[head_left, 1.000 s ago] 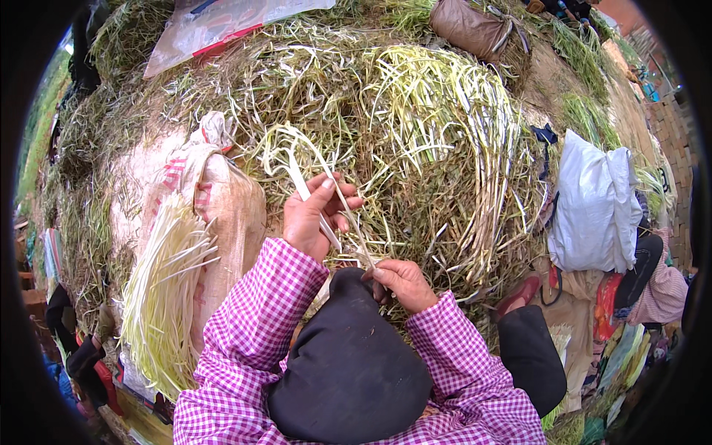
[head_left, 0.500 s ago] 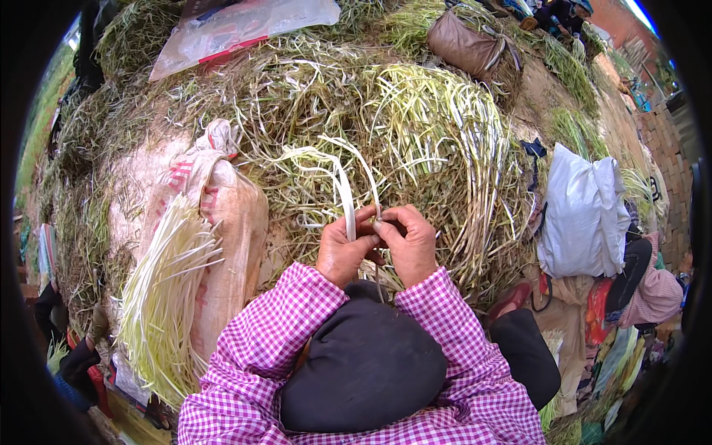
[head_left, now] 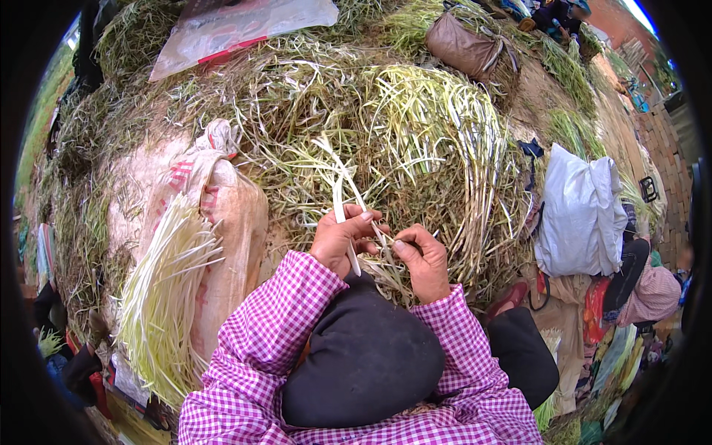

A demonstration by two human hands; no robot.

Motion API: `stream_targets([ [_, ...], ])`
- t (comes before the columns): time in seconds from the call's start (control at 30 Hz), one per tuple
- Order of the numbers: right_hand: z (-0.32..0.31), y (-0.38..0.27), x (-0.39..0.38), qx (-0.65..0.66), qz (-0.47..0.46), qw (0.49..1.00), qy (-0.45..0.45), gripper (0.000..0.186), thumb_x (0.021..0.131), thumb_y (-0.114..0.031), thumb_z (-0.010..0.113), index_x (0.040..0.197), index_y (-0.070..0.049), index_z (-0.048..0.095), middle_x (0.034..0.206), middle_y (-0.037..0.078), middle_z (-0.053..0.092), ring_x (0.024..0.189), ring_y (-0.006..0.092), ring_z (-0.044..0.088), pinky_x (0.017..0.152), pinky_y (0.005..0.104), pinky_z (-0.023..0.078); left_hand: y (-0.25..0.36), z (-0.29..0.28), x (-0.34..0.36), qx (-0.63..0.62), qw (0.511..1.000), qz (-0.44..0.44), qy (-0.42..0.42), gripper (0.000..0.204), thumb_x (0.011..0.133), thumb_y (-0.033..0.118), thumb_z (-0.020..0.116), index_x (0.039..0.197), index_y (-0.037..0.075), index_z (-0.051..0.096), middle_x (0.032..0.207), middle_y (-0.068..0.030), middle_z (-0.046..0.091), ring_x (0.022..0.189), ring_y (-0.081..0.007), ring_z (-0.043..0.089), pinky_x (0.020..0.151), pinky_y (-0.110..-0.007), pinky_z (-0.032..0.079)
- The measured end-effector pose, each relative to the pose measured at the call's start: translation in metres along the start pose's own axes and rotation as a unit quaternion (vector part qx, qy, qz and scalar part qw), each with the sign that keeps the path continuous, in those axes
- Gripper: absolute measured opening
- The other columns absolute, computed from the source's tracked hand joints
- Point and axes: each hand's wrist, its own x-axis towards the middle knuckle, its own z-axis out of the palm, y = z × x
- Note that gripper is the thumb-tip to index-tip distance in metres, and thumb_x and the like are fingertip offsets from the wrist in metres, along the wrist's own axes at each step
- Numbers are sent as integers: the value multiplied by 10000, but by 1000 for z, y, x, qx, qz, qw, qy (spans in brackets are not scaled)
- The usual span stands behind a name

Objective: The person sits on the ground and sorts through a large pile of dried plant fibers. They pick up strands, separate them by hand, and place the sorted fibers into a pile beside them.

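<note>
In left hand (head_left: 337,241), pale stalks (head_left: 339,199), nearby sack (head_left: 241,211), contents hidden

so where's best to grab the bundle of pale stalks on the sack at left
Probably around the middle of the bundle, from above and its right, the side nearer the left hand: its long stalks lie side by side, roughly lengthwise along the sack, so a wrap across them should gather most; some ends splay loosely.

The stalks (head_left: 338,200) look smooth, faintly glossy; the dry leaves (head_left: 297,100) rough, matt. Both sleeves (head_left: 285,315) are matt cloth, the white bag (head_left: 580,219) creased plastic, the brown bag (head_left: 460,48) possibly plastic.
</note>
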Motion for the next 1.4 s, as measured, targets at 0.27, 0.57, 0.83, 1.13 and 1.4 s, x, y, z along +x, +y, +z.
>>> stream_targets([
  [0.27, 3, 10, 5, 67, -4, 996, 51, 112, 806, 14, 577, 905, -36, 561, 934, 30, 530, 848, 107, 521, 729, 243, 445, -2, 8, 6, 19, 1000, 17, 14, 142, 820, 63, 617, 902, 35, 504, 843, -122, 636, 727, -200, 650, 407, -255, 502],
  [0.57, 15, 9, 3, -235, -105, 964, 67, 104, 754, -5, 614, 856, -12, 594, 769, 104, 563, 699, 248, 595, 588, 324, 463, -12, 1, 9, 68, 997, 18, 12, 76, 793, 19, 623, 821, 35, 554, 898, -107, 644, 697, -169, 623, 451, -256, 488],
  [0.83, 3, 37, -14, -402, -195, 890, -88, 86, 753, -66, 574, 777, -28, 500, 703, 114, 514, 636, 286, 555, 559, 374, 452, -5, -19, 29, 106, 982, 107, 115, 129, 780, -9, 622, 850, 27, 519, 842, -99, 625, 727, -180, 642, 410, -246, 471],
  [1.13, -27, 132, -53, -557, 168, 721, -376, 167, 804, -100, 506, 922, -2, 571, 833, 169, 621, 791, 302, 620, 678, 399, 510, 49, -20, 28, 53, 976, 181, 109, 139, 823, 11, 584, 931, 23, 497, 763, -131, 615, 665, -241, 647, 445, -286, 520],
  [1.4, -28, 73, -20, -476, 332, 758, -297, 249, 888, -140, 469, 1089, -42, 578, 966, 177, 617, 880, 272, 597, 819, 383, 473, 63, -8, 24, 113, 976, 182, 47, 162, 819, -34, 556, 978, -70, 553, 800, -159, 621, 714, -267, 653, 566, -322, 583],
])
